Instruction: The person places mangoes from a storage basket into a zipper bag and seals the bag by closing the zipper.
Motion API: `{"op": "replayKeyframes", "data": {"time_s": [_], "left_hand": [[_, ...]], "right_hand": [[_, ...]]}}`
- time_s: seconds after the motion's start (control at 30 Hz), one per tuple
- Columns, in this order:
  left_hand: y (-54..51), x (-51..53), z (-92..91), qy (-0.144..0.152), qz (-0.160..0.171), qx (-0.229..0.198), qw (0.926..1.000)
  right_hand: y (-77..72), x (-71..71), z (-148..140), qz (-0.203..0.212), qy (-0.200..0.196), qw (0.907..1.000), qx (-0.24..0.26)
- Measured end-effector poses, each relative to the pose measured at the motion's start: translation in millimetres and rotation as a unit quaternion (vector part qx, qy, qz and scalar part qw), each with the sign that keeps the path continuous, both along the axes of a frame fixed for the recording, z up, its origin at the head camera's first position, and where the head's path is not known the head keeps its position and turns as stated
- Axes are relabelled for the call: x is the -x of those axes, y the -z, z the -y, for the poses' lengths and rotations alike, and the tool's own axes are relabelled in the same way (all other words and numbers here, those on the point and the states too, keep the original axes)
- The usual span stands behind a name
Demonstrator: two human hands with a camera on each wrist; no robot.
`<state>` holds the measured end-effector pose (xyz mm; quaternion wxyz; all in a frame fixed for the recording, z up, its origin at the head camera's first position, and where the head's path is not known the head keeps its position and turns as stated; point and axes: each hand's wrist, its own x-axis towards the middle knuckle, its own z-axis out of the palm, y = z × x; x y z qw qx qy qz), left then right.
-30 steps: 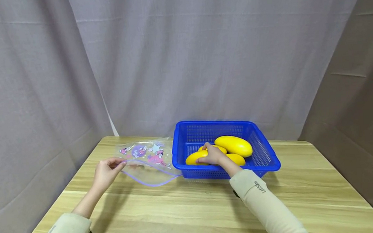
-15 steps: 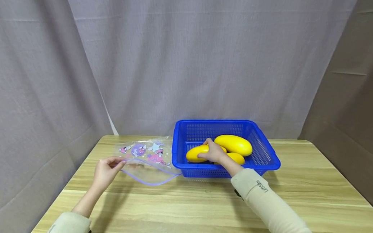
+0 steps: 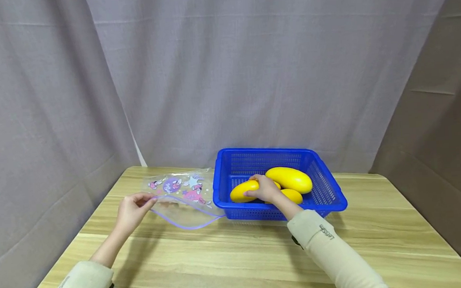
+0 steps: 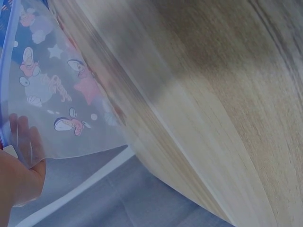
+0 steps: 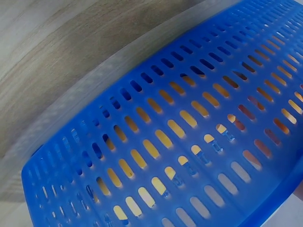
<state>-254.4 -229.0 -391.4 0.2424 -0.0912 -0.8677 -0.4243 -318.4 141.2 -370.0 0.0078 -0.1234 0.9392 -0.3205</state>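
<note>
My left hand (image 3: pixel 132 211) pinches the purple edge of a clear zip bag (image 3: pixel 187 215) with cartoon prints, which lies flat on the table with its mouth parted towards me. In the left wrist view, fingers (image 4: pixel 26 137) show through the clear plastic of the bag (image 4: pixel 57 94). Reaching over the near rim of a blue basket (image 3: pixel 275 149), my right hand (image 3: pixel 266 189) grips a yellow mango (image 3: pixel 239 192). Another large mango (image 3: pixel 289 180) lies behind, and a smaller-looking one (image 3: pixel 292 196) sits by the front wall. Part of a further yellow piece shows beside the hand.
The wooden table (image 3: pixel 223 265) spreads in front and to the right of the basket. Grey curtains (image 3: pixel 249 71) hang behind and at both sides. In the right wrist view, the slotted basket wall (image 5: pixel 156 132) fills most of the picture, with yellow showing through it.
My right hand has taken hold of the left mango and raised it slightly within the basket. The left hand stays on the bag's edge.
</note>
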Motion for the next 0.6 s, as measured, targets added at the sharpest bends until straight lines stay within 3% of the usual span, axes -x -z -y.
{"op": "replayKeyframes", "data": {"time_s": [0.27,0.6], "left_hand": [[0.1,-0.1,0.2,-0.001,-0.006,0.002,1.0],[-1.1,0.0,-0.2,-0.005,0.007,0.006,0.9999]], "right_hand": [[-0.5,1.0,-1.8,-0.02,-0.061,0.9978,-0.018],[-0.6,2.0,-2.9,-0.036,-0.077,0.9962,-0.019]]}}
